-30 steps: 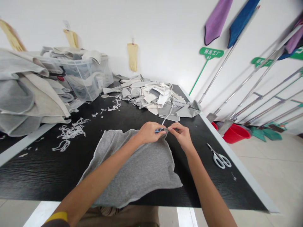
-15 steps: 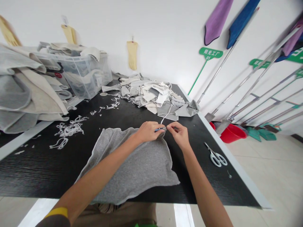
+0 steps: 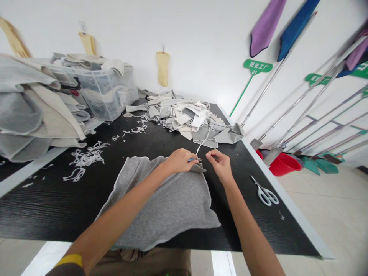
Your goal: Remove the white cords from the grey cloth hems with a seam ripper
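Note:
My left hand (image 3: 180, 161) is closed on the far corner of a grey cloth (image 3: 163, 203) with a pale overlocked edge, spread over the near side of the table. In the same fingers is a small blue-handled tool with a pointed metal tip (image 3: 196, 159), aimed to the right. Just right of that tip, apart from the cloth, my right hand (image 3: 220, 164) has thumb and forefinger pinched together; whatever may be between them is too small to make out. A white cord (image 3: 203, 142) runs from near the cloth corner towards a heap of grey and white cloth pieces (image 3: 184, 115).
White-handled scissors (image 3: 265, 191) lie on the black table (image 3: 37, 214), to the right. Thread scraps (image 3: 89, 157) are strewn at left, near a clear plastic bin (image 3: 109, 96) overflowing with cloths. Brooms and a red bucket (image 3: 287, 165) stand beyond the right edge.
My right hand has moved slightly right, away from the tool's tip and the cloth corner, opening a gap. The left hand keeps its hold.

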A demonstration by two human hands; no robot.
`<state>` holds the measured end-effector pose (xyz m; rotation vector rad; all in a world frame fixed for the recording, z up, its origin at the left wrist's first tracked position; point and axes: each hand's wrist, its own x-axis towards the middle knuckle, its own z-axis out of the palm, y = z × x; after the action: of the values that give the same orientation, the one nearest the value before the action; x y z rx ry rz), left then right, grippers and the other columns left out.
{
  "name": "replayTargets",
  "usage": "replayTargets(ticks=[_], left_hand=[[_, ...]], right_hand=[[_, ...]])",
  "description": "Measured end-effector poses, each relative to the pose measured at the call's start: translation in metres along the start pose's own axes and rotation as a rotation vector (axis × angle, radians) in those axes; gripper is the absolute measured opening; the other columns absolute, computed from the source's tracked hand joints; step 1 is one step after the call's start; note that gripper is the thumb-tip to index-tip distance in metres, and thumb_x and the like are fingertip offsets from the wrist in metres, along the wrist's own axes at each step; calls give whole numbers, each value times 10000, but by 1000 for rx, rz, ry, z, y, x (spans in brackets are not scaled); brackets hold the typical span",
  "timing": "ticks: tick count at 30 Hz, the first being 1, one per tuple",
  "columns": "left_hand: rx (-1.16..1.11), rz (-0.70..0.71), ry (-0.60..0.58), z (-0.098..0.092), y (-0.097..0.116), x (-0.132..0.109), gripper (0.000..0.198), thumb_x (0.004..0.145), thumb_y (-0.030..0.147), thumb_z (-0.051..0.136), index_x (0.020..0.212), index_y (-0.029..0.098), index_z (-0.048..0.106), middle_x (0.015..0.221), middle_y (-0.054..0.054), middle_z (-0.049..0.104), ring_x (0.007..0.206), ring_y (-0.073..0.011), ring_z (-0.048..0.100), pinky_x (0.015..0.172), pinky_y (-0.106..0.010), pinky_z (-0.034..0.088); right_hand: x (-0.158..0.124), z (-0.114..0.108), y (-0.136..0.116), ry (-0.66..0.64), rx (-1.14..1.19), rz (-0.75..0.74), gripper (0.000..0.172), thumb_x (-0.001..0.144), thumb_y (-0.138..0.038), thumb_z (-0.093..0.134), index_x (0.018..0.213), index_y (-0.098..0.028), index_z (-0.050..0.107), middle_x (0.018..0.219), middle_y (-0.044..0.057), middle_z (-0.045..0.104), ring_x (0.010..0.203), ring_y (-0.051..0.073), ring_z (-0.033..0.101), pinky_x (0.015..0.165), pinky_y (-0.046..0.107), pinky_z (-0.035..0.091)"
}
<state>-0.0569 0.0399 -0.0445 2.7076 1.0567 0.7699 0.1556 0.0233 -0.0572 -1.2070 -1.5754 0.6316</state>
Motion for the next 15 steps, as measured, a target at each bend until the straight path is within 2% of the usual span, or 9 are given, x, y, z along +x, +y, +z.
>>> replayTargets(ticks=[5, 9, 12, 15], left_hand=[[24, -61, -27, -11, -1, -4, 287, 898, 395, 588, 1073, 228, 743, 873, -68, 772, 821, -224, 714, 715, -277, 488], [50, -108, -47, -29, 5, -11, 264, 870, 408, 620, 1041, 261, 757, 898, -68, 778, 851, -256, 722, 695, -297, 493], [73, -149, -42, -45, 15, -25, 271, 874, 417, 613, 1047, 262, 753, 914, -71, 779, 864, -278, 722, 701, -325, 503], [49, -218, -22, -59, 26, -48, 272, 887, 413, 600, 1063, 264, 745, 986, -56, 777, 914, -280, 716, 760, -349, 515]], right_hand=[[1, 0, 5, 40, 6, 27, 219, 807, -400, 651, 775, -184, 672, 818, 36, 664, 791, 181, 593, 679, 272, 444], [2, 2, 8, 39, 9, 35, 243, 799, -424, 653, 776, -184, 678, 817, 37, 674, 791, 184, 602, 697, 283, 453], [4, 1, 14, 52, 5, 52, 263, 783, -441, 663, 773, -179, 684, 805, 42, 681, 784, 190, 605, 709, 300, 459], [6, 0, 21, 94, -16, 68, 299, 758, -470, 674, 766, -172, 694, 787, 51, 694, 769, 200, 615, 732, 330, 470]])
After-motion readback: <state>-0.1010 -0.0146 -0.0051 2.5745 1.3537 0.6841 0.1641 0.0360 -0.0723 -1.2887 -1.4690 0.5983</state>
